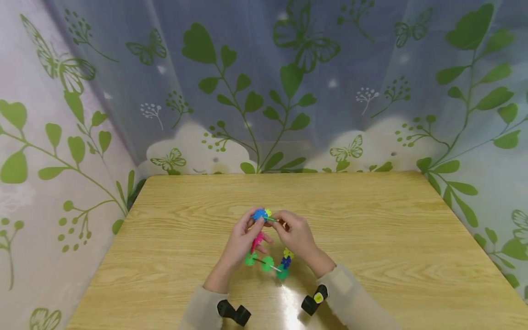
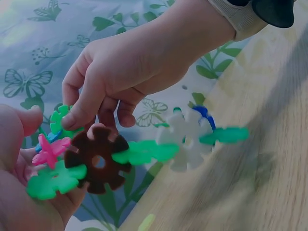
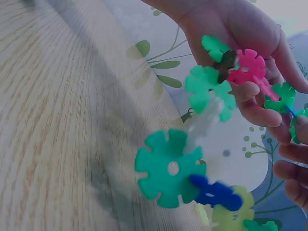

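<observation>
A chain of flower-shaped interlocking plastic discs (image 1: 267, 263) hangs in a loop from my left hand (image 1: 241, 240). That hand holds the chain's upper end, its thumb on a blue disc (image 1: 260, 215); a pink disc (image 3: 248, 67) lies against its fingers. My right hand (image 1: 296, 231) pinches a green disc (image 2: 60, 119) beside the blue one, thumb on its face. Lower along the chain are a brown disc (image 2: 98, 159), a white disc (image 2: 187, 140) and a teal disc (image 3: 168, 166). A dark blue disc (image 3: 214, 193) and a yellow disc (image 3: 233, 211) follow near the free end.
Both hands work above a light wood-grain table (image 1: 371, 220). A hanging curtain (image 1: 264, 114) printed with leaves and butterflies stands behind the table and along both sides. Black wrist cameras sit on both sleeves.
</observation>
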Motion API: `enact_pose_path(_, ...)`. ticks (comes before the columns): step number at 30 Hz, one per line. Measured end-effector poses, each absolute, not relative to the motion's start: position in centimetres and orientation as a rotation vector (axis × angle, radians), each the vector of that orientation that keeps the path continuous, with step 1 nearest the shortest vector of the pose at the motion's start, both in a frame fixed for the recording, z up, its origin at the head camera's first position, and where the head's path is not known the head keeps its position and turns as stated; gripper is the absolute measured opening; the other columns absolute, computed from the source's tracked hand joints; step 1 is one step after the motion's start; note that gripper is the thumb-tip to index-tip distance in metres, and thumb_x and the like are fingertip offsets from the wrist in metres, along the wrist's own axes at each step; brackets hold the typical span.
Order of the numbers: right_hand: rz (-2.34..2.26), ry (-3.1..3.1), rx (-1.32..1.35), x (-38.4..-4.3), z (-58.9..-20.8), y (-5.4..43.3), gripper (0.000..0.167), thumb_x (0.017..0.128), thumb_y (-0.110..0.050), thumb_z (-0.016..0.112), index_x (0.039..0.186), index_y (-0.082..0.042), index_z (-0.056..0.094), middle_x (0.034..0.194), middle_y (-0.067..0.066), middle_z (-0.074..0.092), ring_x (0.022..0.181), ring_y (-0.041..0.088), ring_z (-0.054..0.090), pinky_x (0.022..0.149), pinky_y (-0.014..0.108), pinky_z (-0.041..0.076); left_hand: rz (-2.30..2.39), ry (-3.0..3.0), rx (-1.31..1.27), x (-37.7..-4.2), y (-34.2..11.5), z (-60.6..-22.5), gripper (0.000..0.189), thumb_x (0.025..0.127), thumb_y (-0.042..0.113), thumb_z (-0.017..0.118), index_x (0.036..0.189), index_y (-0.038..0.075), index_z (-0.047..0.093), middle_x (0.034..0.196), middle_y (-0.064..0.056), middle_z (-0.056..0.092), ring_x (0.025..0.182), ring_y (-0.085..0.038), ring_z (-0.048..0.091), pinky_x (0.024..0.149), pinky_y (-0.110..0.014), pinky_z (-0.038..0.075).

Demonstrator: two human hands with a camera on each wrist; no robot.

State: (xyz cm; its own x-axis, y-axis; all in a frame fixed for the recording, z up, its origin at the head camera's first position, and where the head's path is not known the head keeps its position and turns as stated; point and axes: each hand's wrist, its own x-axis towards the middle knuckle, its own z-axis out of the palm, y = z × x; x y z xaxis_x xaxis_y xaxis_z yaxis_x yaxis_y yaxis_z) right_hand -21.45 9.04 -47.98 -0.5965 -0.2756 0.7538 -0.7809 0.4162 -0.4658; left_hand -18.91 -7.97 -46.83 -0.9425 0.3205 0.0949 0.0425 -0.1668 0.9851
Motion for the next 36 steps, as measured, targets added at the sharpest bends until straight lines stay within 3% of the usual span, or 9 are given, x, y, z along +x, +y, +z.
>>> enact_pose_path(5, 1.129, -2.071, 0.947, -21.5, -47.9, 9.0, 0.016, 0.077, 0.006, 0.07, 0.087, -0.006, 0.066, 0.081, 0.003, 0.067, 0.06, 0.009, 0.052, 0.046, 0.014, 0.043, 2.192, 1.949, 0.431, -18.9, -8.1, -46.5, 0.044, 0.097, 0.036, 0.048, 0.134, 0.012, 0.043, 0.113, -0.016, 0.055, 0.075, -0.032, 0.065, 0.056, -0.052, 0.055)
enact_pose_path(12, 1.048, -2.027, 1.019, -21.6, -48.0, 8.8, 0.015, 0.075, 0.004, 0.072, 0.087, -0.004, 0.068, 0.093, 0.009, 0.065, 0.077, 0.017, 0.059, 0.048, 0.018, 0.048, 2.205, 1.949, 0.441, -19.0, -8.1, -46.2, 0.042, 0.098, 0.032, 0.047, 0.128, 0.003, 0.048, 0.106, -0.02, 0.058, 0.081, -0.041, 0.062, 0.056, -0.048, 0.057)
enact_pose_path(19, 1.033, -2.026, 1.005, -21.6, -48.0, 8.7, 0.016, 0.074, 0.003, 0.072, 0.087, -0.004, 0.067, 0.097, 0.009, 0.063, 0.085, 0.02, 0.058, 0.049, 0.019, 0.048, 2.227, 1.931, 0.412, -19.0, -8.3, -46.3, 0.042, 0.099, 0.032, 0.045, 0.124, -0.002, 0.05, 0.105, -0.02, 0.057, 0.077, -0.031, 0.063, 0.056, -0.044, 0.058)
enact_pose_path(29, 1.139, -2.077, 0.978, -21.8, -48.5, 9.5, 0.018, 0.075, -0.001, 0.076, 0.09, -0.003, 0.067, 0.099, 0.01, 0.063, 0.079, 0.018, 0.058, 0.048, 0.026, 0.05, 2.289, 1.917, 0.332, -19.2, -8.8, -46.6, 0.04, 0.097, 0.035, 0.048, 0.122, 0.004, 0.053, 0.113, -0.021, 0.055, 0.075, -0.025, 0.063, 0.063, -0.064, 0.048)
enact_pose_path(36, 1.191, -2.149, 0.887, -23.0, -49.1, 10.5, 0.012, 0.08, -0.003, 0.072, 0.091, -0.003, 0.067, 0.094, 0.004, 0.064, 0.073, 0.011, 0.055, 0.048, 0.023, 0.047, 2.353, 1.917, 0.26, -19.2, -9.5, -46.6, 0.036, 0.099, 0.032, 0.047, 0.118, 0.003, 0.055, 0.115, -0.026, 0.053, 0.071, -0.021, 0.064, 0.058, -0.059, 0.05)
